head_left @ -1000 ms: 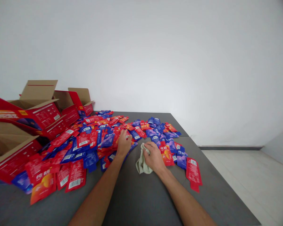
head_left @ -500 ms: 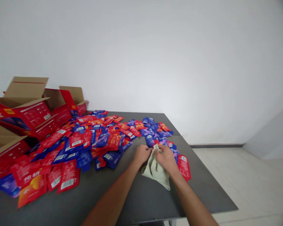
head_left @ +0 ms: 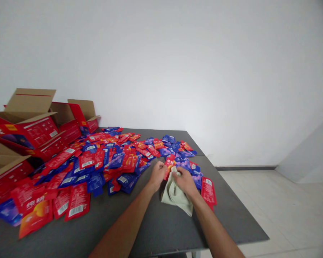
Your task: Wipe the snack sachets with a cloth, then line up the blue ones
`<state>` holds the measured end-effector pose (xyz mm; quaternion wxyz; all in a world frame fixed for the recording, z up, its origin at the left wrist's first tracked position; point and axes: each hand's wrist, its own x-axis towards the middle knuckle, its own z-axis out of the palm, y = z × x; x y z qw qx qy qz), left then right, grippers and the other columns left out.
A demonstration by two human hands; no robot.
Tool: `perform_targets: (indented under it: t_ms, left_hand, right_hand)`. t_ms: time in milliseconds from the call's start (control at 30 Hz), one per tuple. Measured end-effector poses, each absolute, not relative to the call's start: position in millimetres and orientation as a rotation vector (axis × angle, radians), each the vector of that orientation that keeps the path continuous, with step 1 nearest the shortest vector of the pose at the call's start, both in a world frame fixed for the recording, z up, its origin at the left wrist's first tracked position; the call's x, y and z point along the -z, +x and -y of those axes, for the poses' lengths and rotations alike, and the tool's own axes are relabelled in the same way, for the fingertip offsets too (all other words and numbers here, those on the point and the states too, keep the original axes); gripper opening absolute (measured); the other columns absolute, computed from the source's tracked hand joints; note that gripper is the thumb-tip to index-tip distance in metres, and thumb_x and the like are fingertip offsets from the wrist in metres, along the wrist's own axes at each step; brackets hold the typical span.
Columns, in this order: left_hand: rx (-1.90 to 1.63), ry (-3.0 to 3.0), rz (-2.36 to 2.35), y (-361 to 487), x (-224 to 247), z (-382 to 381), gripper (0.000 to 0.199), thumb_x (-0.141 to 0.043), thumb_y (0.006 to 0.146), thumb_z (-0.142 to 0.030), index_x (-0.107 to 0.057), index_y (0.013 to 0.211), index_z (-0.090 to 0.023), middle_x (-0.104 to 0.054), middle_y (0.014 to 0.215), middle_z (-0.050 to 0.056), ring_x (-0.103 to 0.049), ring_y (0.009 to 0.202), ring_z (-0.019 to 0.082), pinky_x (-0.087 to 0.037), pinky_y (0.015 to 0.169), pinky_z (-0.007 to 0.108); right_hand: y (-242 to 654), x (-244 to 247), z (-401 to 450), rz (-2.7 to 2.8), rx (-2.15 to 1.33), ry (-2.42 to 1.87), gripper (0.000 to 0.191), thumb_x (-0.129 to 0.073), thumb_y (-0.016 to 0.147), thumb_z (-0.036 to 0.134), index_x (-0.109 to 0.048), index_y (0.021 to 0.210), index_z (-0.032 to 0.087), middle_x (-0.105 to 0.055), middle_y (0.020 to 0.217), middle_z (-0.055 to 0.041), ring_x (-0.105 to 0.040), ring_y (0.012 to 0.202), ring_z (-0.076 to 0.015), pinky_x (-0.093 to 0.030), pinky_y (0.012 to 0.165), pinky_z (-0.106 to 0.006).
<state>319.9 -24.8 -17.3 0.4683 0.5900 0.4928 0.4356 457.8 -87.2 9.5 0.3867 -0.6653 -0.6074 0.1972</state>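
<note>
My left hand is closed on the left edge of a red pouch with white characters, tilted up a little above the table. Bunched in my right hand is a pale green cloth, its top end against the lower part of the pouch. The rest of the cloth hangs down to the tabletop. Just beyond and to the right of my hands lies a group of blue and red pouches. A single red pouch lies face down beside my right wrist.
A large heap of red and blue pouches covers the left of the dark table. Open red cardboard boxes stand behind it at the left. The table's right edge drops to a pale tiled floor; a white wall rises behind.
The red pouch now shows clearly between my hands, lifted above the cloth. My left hand has shifted slightly left, and my right hand has come slightly down and left with the cloth.
</note>
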Motion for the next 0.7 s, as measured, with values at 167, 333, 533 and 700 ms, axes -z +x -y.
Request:
perform_targets:
  t_ms: [167,333,533,700]
  left_hand:
    - [-1.110,0.920,-0.698,272.0,1.8,23.5,0.055,-0.066,0.069,-0.020,-0.056,0.123,-0.023,-0.069,0.097,0.005,-0.065,0.074,0.017,-0.051,0.065,0.029]
    - [-1.135,0.846,-0.511,251.0,7.0,23.5,0.085,-0.062,0.056,-0.003,-0.050,0.137,-0.023,-0.070,0.107,0.007,-0.067,0.080,0.016,-0.049,0.067,0.025]
    - [-1.093,0.963,-0.505,250.0,9.7,27.8,0.079,-0.065,0.059,-0.002,-0.056,0.135,-0.021,-0.072,0.109,0.010,-0.068,0.086,0.020,-0.052,0.075,0.030]
    - [-1.002,1.045,-0.435,259.1,0.0,37.6,0.072,-0.066,0.063,-0.004,-0.058,0.133,-0.020,-0.070,0.115,0.012,-0.067,0.101,0.025,-0.052,0.084,0.035]
  right_hand:
    - [419.6,-17.3,69.2,1.683,-0.133,-1.354,0.022,-0.058,0.086,0.022,-0.070,0.104,0.017,-0.063,0.107,-0.0118,-0.059,0.101,-0.0245,-0.048,0.095,-0.040]
    - [380.5,-15.2,64.3,1.971,-0.052,-1.126,0.034,-0.050,0.089,0.011,-0.069,0.113,0.024,-0.061,0.106,-0.0086,-0.055,0.102,-0.0237,-0.049,0.090,-0.038]
    - [381.7,-8.0,55.6,1.920,0.038,-1.229,0.036,-0.044,0.093,0.011,-0.067,0.118,0.024,-0.062,0.115,-0.0090,-0.052,0.103,-0.0244,-0.046,0.089,-0.040]
    - [411.9,-9.5,38.5,1.736,0.165,-1.321,0.037,-0.042,0.094,0.011,-0.066,0.119,0.022,-0.061,0.122,-0.0099,-0.050,0.109,-0.0255,-0.041,0.095,-0.045]
